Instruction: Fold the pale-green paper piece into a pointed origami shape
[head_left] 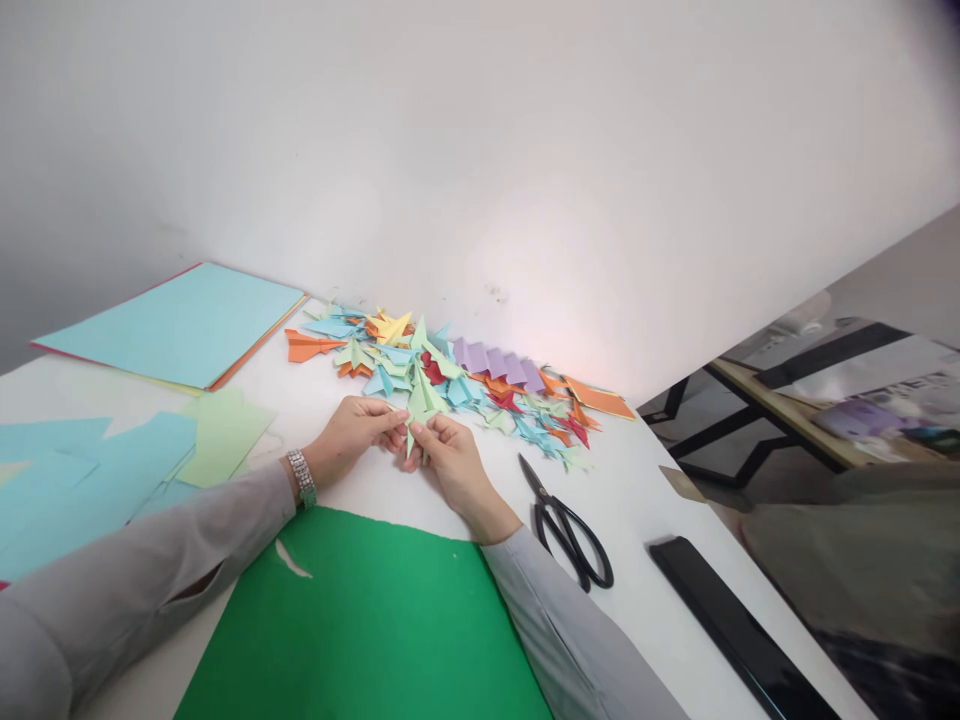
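My left hand (pixel 358 435) pinches the left side of a small light-green folded paper plane (pixel 422 402). On its right side, my right hand (pixel 448 455) grips the same plane between thumb and fingers. The plane's narrow end points down toward me, between both thumbs. Just behind my hands lies a pile of folded paper planes (pixel 390 328) in blue, green, orange, yellow, red and purple. A green sheet (pixel 375 620) lies nearest me, below my wrists.
Black-handled scissors (pixel 574 540) lie right of my right hand, with a long black object (pixel 739 620) farther right. Stacked coloured sheets (pixel 176 325) sit at the back left. Loose blue and green papers (pixel 142 460) cover the left side. A wall (pixel 450 180) rises behind.
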